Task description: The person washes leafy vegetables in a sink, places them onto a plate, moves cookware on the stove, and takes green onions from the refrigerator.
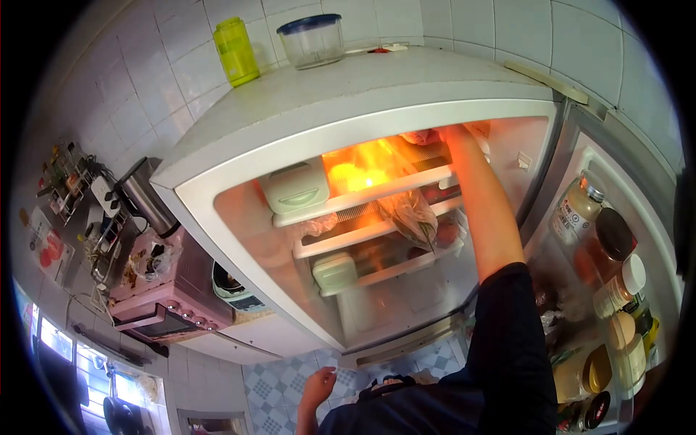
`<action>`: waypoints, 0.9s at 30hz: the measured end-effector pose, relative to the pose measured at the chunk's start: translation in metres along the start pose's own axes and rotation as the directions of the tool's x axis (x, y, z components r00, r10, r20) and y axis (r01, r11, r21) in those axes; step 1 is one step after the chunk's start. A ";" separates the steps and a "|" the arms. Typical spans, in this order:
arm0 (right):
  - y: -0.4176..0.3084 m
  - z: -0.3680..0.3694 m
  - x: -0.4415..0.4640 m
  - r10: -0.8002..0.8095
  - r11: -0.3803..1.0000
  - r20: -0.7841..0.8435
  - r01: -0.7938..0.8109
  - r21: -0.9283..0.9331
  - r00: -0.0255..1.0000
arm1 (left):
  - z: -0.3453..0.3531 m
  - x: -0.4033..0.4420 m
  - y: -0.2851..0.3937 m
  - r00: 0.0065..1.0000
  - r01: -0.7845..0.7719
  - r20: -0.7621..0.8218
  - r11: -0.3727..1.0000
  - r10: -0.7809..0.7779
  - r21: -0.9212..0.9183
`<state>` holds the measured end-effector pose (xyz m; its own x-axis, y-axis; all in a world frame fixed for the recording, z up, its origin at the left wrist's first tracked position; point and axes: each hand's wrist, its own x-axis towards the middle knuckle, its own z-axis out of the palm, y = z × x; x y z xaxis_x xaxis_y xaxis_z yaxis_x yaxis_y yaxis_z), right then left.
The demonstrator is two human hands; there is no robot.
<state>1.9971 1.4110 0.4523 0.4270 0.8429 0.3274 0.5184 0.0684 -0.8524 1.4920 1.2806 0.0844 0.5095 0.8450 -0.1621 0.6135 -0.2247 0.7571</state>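
Observation:
My right arm reaches into the upper part of the open refrigerator (pixel 406 116). My right hand (pixel 452 133) is at the top shelf's right side, its fingers hidden, so any hold is unclear. Close to it lies a pinkish wrapped item (pixel 419 137). A clear plastic bag (pixel 410 217) with something leafy hangs over the shelf edge. On the left of the top shelf sits a pale green lidded container (pixel 296 187), with a smaller one (pixel 334 273) lower down. My left hand (pixel 317 385) hangs low before the refrigerator, fingers curled, nothing visible in it.
The refrigerator door (pixel 580 138) stands open at right, holding several jars (pixel 578 205) and an egg (pixel 621 330). A yellow-green bottle (pixel 236 52) and a blue-lidded container (pixel 312 40) stand on top. To the left are a pink oven (pixel 167 290) and a metal kettle (pixel 147 196).

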 end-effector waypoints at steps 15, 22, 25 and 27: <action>0.009 -0.011 -0.028 0.132 0.962 0.094 -0.150 0.230 0.987 | 0.016 0.011 0.021 0.997 -0.045 0.072 0.985 0.033 0.165; 0.033 -0.015 -0.003 0.177 0.869 0.217 -0.256 0.424 0.960 | 0.020 -0.002 0.005 0.993 0.059 0.086 0.974 -0.080 0.218; 0.040 -0.013 -0.001 0.068 0.839 0.254 -0.193 0.509 0.965 | 0.022 -0.001 0.007 0.995 0.064 0.064 0.974 -0.080 0.219; 0.043 -0.009 0.003 0.050 0.847 0.221 -0.159 0.507 0.974 | 0.024 0.002 0.014 0.995 0.068 0.061 0.972 -0.083 0.225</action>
<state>2.0271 1.4120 0.4207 0.2780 0.9424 0.1859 -0.0042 0.1947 -0.9809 1.5163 1.2674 0.0792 0.4927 0.8294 -0.2632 0.7666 -0.2706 0.5823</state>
